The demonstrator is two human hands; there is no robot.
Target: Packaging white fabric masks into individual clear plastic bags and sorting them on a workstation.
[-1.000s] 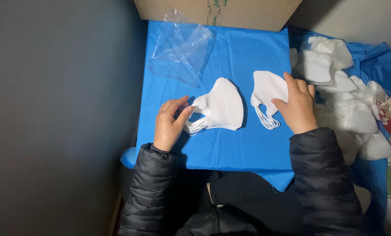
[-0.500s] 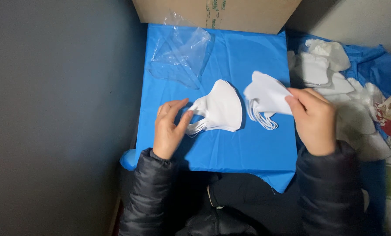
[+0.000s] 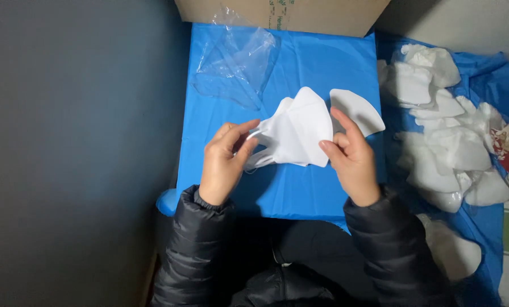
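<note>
The person holds a white face mask with both hands over a blue sheet that covers the table. The left hand pinches the left side of the mask, where the thin white ear loops hang down. The right hand grips the right side of the mask, with the thumb on its front. The two hands are apart, with the mask stretched between them. The mask is folded flat and sits in the middle of the sheet, a bit above it.

A second white mask peeks out just behind the right hand's fingers. I cannot tell if the fingers touch it.

A clear plastic bag lies crumpled at the far left part of the sheet. A brown cardboard box stands at the far edge, touching the sheet.

On the right, beside the table, a big pile of white masks lies on another blue sheet.

The person wears a black puffy jacket. Its sleeves reach to the wrists.
</note>
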